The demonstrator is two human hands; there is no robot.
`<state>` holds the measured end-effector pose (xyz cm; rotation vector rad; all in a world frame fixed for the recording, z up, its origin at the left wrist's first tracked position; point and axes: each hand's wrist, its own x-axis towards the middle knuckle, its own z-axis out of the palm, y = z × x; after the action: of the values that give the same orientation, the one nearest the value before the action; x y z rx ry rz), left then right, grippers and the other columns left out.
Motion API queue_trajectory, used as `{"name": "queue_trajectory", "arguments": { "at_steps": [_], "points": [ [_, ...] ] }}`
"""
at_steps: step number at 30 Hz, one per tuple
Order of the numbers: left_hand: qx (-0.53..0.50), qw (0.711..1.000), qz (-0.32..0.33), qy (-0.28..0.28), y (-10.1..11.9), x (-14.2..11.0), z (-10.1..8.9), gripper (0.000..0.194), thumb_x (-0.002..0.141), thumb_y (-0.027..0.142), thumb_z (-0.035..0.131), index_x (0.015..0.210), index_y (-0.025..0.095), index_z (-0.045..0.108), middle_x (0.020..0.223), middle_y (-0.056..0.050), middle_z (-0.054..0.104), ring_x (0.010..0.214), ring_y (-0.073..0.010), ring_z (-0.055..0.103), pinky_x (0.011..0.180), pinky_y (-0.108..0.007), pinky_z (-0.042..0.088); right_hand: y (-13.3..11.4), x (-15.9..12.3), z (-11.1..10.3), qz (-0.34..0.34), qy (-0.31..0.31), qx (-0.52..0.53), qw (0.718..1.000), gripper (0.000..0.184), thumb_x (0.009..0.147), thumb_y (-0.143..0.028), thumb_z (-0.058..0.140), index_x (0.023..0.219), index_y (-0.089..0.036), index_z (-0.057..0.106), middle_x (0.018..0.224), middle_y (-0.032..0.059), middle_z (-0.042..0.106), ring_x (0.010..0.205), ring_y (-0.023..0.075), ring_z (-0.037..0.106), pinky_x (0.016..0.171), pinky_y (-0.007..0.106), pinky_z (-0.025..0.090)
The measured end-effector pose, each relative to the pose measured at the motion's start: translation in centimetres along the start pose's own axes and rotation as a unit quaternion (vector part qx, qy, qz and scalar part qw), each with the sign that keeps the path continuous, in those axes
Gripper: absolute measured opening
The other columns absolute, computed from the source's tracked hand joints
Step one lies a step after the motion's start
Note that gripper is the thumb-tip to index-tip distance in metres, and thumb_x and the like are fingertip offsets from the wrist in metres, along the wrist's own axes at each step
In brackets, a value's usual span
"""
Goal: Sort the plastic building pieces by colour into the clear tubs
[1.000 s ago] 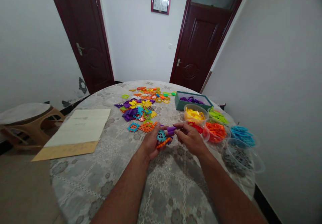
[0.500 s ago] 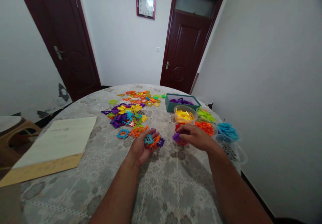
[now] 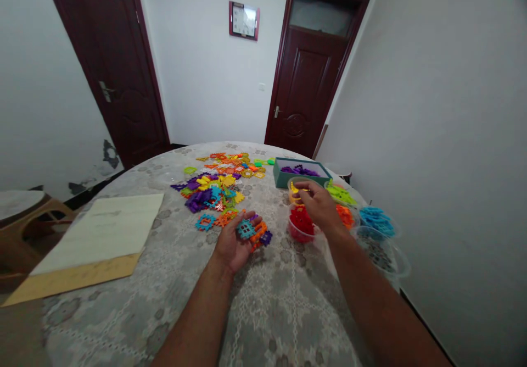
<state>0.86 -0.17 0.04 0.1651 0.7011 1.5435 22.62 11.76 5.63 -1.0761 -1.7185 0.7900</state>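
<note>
My left hand [image 3: 233, 246] is turned palm up, its fingers curled round several interlocking plastic building pieces: a teal lattice square [image 3: 246, 228], an orange piece [image 3: 260, 231] and a purple one [image 3: 266, 238]. My right hand [image 3: 317, 205] reaches over the tub of yellow pieces [image 3: 293, 192], thumb and fingers drawn together. Whatever lies between its fingertips cannot be made out. Under the right wrist stands a tub of red pieces [image 3: 302, 221]. Behind the hand, a green box [image 3: 284, 179] contains purple pieces [image 3: 300, 170].
A mixed heap of coloured pieces [image 3: 212, 191] lies mid-table, with another pile [image 3: 230, 163] beyond. Tubs of lime [image 3: 341, 194], orange [image 3: 345, 216], blue [image 3: 376, 220] and grey pieces [image 3: 375, 250] line the right side. A cardboard sheet [image 3: 82, 276] with paper [image 3: 107, 227] lies left.
My right hand has moved forward from beside the red tub to above the yellow one. The purple piece in its fingers no longer shows. My left hand still holds its pieces.
</note>
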Motion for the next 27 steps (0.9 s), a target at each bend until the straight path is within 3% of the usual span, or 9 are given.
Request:
{"name": "queue_trajectory", "arguments": {
  "at_steps": [4,7,10,17,21,27],
  "points": [
    [-0.010,1.000,0.005,-0.008,0.0,-0.1,0.0,0.022,0.099,0.029,0.060,0.105,0.010,0.070,0.097,-0.017,0.077,0.086,-0.0241,0.077,0.080,-0.039,0.065,-1.1,-5.8,3.3,-0.009,-0.137,-0.036,0.990,0.029,0.097,-0.034,0.061,0.120,-0.021,0.072,0.100,0.0074,0.077,0.087,0.0210,0.075,0.074,0.033,0.061],
    [-0.026,0.999,0.001,-0.028,-0.1,-0.1,0.0,0.023,0.100,0.030,0.057,0.106,0.012,0.070,0.097,-0.016,0.077,0.085,-0.0240,0.076,0.079,-0.040,0.065,-2.0,-8.0,5.1,-0.064,-0.171,-0.071,0.981,0.031,0.097,-0.034,0.065,0.125,-0.023,0.072,0.111,0.0083,0.075,0.088,0.0201,0.072,0.077,0.034,0.059],
    [-0.031,0.999,0.007,-0.039,-0.1,-0.2,0.1,0.021,0.097,0.025,0.059,0.106,0.011,0.070,0.097,-0.016,0.076,0.087,-0.0240,0.076,0.078,-0.039,0.064,-2.1,-8.8,6.4,-0.096,-0.153,-0.096,0.979,0.031,0.094,-0.030,0.070,0.124,-0.024,0.072,0.118,0.0093,0.071,0.088,0.0198,0.069,0.085,0.037,0.058],
    [-0.003,0.999,0.028,-0.045,-0.2,0.1,-0.3,0.035,0.083,0.007,0.058,0.116,0.011,0.067,0.107,-0.016,0.076,0.092,-0.0251,0.077,0.084,-0.041,0.065,-0.6,-9.3,7.5,-0.051,-0.123,-0.084,0.987,0.027,0.093,-0.025,0.068,0.119,-0.023,0.072,0.112,0.0076,0.070,0.093,0.0210,0.069,0.087,0.037,0.057],
    [0.041,0.997,0.034,-0.057,-0.3,0.3,-0.3,0.043,0.082,0.007,0.058,0.124,0.015,0.064,0.122,-0.017,0.075,0.099,-0.0279,0.077,0.086,-0.048,0.066,0.2,-9.2,8.2,0.026,-0.101,0.003,0.995,0.038,0.090,-0.027,0.068,0.128,-0.024,0.068,0.102,0.0034,0.070,0.084,0.0185,0.068,0.075,0.032,0.058],
    [0.063,0.996,0.039,-0.050,-0.3,0.4,-0.1,0.041,0.086,0.005,0.060,0.125,0.017,0.059,0.127,-0.019,0.073,0.097,-0.0280,0.079,0.083,-0.049,0.068,0.0,-8.4,7.6,0.121,-0.091,0.144,0.978,0.035,0.083,-0.031,0.068,0.116,-0.021,0.068,0.088,-0.0001,0.064,0.064,0.0149,0.063,0.055,0.028,0.056]
  ]
}}
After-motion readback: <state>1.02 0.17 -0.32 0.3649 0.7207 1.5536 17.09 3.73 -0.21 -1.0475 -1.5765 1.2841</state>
